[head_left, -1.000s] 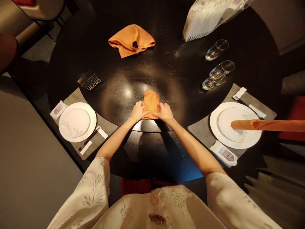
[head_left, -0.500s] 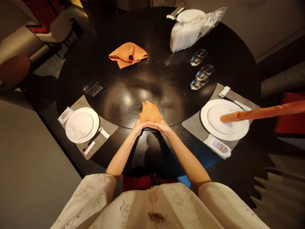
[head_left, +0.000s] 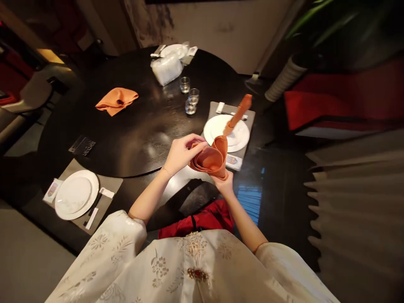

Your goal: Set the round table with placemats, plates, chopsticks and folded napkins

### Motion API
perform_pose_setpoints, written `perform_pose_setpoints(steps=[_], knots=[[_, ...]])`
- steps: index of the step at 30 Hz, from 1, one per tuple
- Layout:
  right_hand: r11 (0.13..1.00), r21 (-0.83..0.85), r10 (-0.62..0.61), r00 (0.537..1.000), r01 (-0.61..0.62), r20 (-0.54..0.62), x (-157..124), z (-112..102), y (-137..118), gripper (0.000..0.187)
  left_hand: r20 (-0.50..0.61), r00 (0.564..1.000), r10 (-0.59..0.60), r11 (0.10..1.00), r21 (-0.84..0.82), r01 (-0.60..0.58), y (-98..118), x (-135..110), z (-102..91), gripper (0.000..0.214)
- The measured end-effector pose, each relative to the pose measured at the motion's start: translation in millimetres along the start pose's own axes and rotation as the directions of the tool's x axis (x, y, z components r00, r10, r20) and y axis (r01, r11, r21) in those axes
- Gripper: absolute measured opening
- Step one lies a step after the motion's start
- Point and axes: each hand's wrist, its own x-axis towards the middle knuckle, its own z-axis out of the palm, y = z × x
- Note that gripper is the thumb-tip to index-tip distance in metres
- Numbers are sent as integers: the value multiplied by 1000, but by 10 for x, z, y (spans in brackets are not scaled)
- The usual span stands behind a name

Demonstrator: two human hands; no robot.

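Note:
My left hand (head_left: 182, 153) and my right hand (head_left: 224, 184) hold a coiled orange cloth napkin (head_left: 208, 160) up off the table. The left fingers curl over its upper rim, and the right hand supports it from below. A long, twisted orange napkin (head_left: 240, 111) lies across the far white plate (head_left: 217, 128), its tip just beyond the held napkin. Another orange napkin (head_left: 116, 101) lies loosely folded on the black round table (head_left: 139, 145), out of reach of both hands.
A second white plate (head_left: 75, 194) sits on a grey placemat (head_left: 111, 185) at lower left. Small glasses (head_left: 191, 105) and a plastic-wrapped white stack (head_left: 166, 70) stand farther along the table. Red seating (head_left: 325, 101) and a pleated curtain (head_left: 353, 202) lie to the right.
My hands have lifted the napkin off the table edge, and it now shows a coiled shape. My view has swung to the right, so the table sits farther left.

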Motion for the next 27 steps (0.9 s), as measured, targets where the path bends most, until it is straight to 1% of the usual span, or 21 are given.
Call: perform_pose_setpoints(steps=[1,2,4,6,8,9,10,12,14,16,18,19,21,25,26,27], knots=[[996,-74,-60,997,57,-44,-29,-255,18,27,18,999,28,998,48,-29,121,33,256,21],[985,-146,-100,992,87,-83,-55,-517,24,26,43,998,47,996,79,-51,220,55,520,21],[962,-261,-125,978,79,-166,-112,-1034,6,25,109,991,78,990,110,-90,374,62,1036,22],[936,-348,-154,951,54,-268,-196,-1497,-21,24,163,978,130,983,107,-149,494,6,1481,25],[909,-411,-226,903,61,-366,-340,-1855,-19,24,225,952,207,969,84,-231,590,-121,1809,30],[897,-436,-277,867,78,-415,-441,-1986,1,24,272,929,251,958,69,-279,624,-210,1924,33],[884,-457,-332,824,101,-459,-560,-2087,35,24,332,897,292,943,56,-328,648,-310,2011,35],[855,-496,-437,729,154,-527,-838,-2210,133,22,462,810,361,905,35,-423,660,-524,2117,36],[829,-526,-509,643,188,-573,-1131,-2260,239,21,558,726,402,873,6,-488,643,-723,2171,34],[818,-544,-536,593,188,-601,-1393,-2273,309,20,613,667,424,859,-38,-511,635,-883,2200,33],[825,-543,-526,566,158,-635,-1602,-2272,315,21,656,616,435,857,-93,-507,660,-1006,2209,33],[830,-540,-517,559,142,-648,-1689,-2268,294,22,672,595,440,858,-119,-500,688,-1060,2206,33],[831,-542,-512,545,121,-664,-1842,-2251,220,24,684,571,454,855,-154,-495,764,-1164,2187,32],[799,-584,-568,500,145,-654,-2178,-2170,75,26,656,568,497,813,-123,-569,898,-1383,2135,28],[805,-572,-562,508,155,-653,-2279,-2139,55,27,650,577,495,809,-103,-579,908,-1433,2125,28],[819,-550,-541,534,162,-649,-2385,-2103,40,28,641,595,484,816,-86,-571,904,-1477,2118,29]])
